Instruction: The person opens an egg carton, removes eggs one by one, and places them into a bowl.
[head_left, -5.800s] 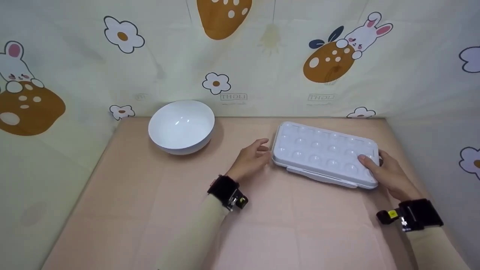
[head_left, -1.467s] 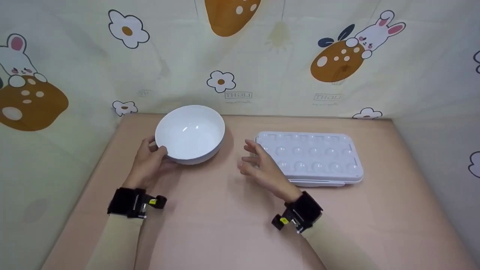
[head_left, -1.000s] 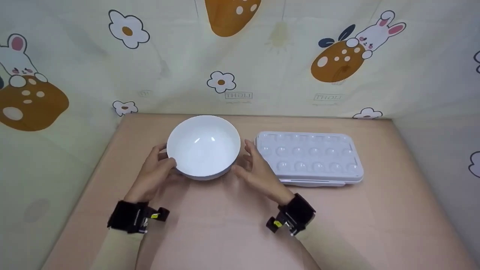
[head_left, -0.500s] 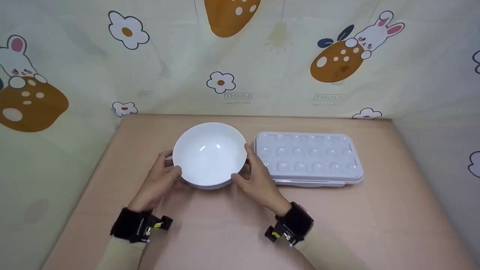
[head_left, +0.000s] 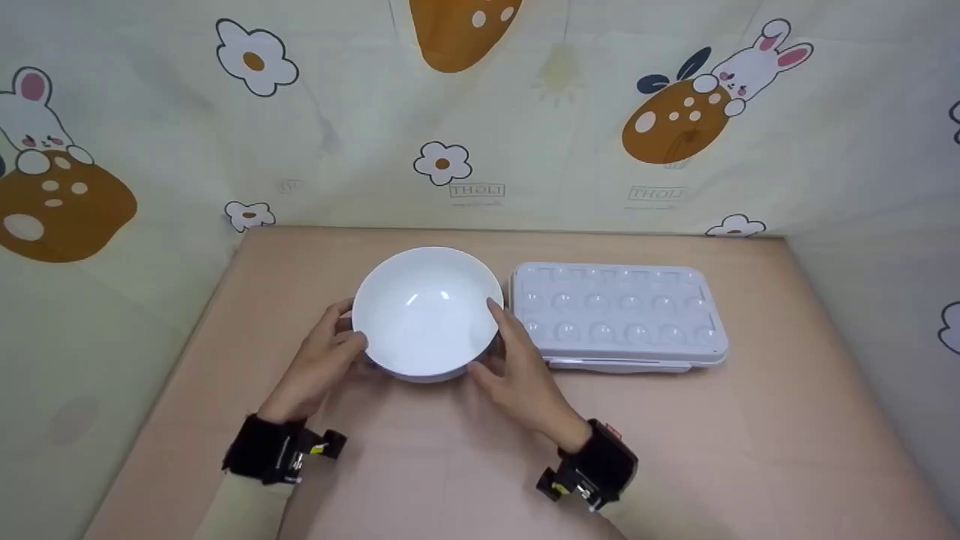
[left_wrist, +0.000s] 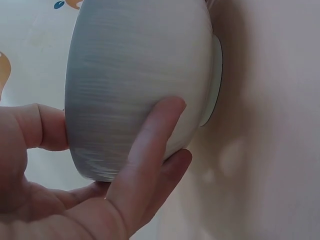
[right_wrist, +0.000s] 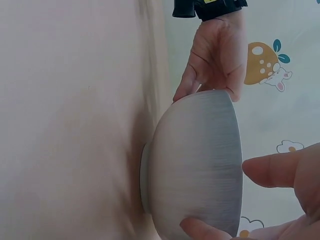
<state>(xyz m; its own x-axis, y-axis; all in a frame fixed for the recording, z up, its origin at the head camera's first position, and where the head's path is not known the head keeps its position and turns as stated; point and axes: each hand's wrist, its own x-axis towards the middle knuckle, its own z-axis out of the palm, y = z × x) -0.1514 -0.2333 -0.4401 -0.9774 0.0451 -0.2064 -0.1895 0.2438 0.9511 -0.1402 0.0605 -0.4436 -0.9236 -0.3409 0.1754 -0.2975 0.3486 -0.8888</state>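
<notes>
A white round bowl [head_left: 427,311] sits upright at the middle of the table in the head view, its inside bare. My left hand [head_left: 319,364] holds its left side, thumb at the rim and fingers spread under the curved wall. On the right side, my right hand [head_left: 521,375] has its thumb at the near rim and its fingers along the wall. The left wrist view shows the bowl's outer wall [left_wrist: 135,75] and its foot close to the tabletop. In the right wrist view, the right thumb [right_wrist: 270,170] meets the rim, and the left hand [right_wrist: 215,55] shows opposite.
A closed white plastic box [head_left: 619,315] with rows of round bumps on its lid lies just right of the bowl, its clasp side facing me. A pinkish cloth covers the table [head_left: 450,465]. Printed curtains [head_left: 337,150] stand behind and at both sides.
The box was set down and my right hand left it. My left hand took the bowl from the back left and brought it right and nearer; my right hand joined on its right side.
</notes>
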